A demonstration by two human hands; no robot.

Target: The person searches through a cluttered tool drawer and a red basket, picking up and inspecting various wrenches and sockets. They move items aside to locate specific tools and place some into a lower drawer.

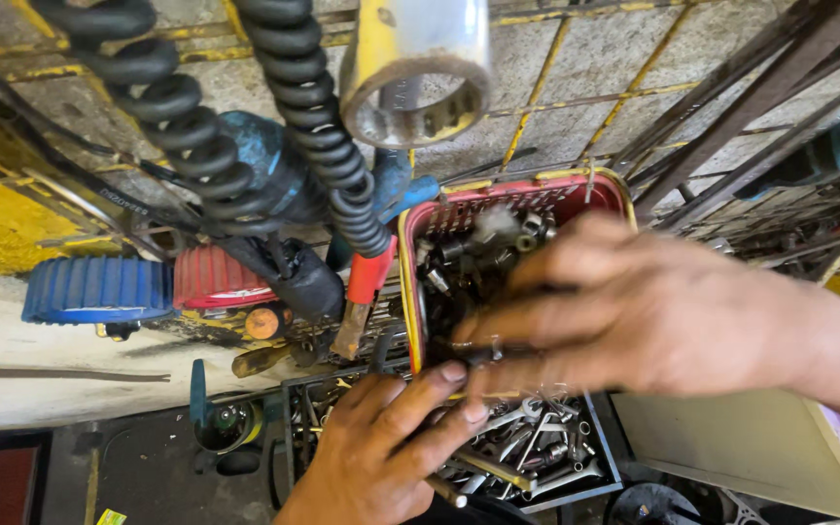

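The right hand (653, 311) is reaching in from three o'clock, blurred, its fingers spread and slightly curled over the red basket (420, 243); whether it is pinching anything I cannot tell. The left hand (381, 452) is coming up from six o'clock, its fingertips pressing on the basket's lower rim, gripping nothing that shows.

Judging by this, the sorting is in its middle: the hands are in among the parts, but no piece is showing clearly lifted out, so the picking looks yet to be finished.

The basket, at the centre, is holding a heap of dark sockets (469, 253) and small metal fittings. Just below it, toward six o'clock, a black crate (289, 428) is holding spanners (527, 457) and loose steel bits.

At twelve o'clock a big ring spanner (418, 87) with a yellow body is hanging close to the camera. Two black coiled hoses (245, 117) are running from eleven o'clock down toward the basket. At nine o'clock a blue ribbed cap (97, 289) and a red one (214, 277) are lying side by side.
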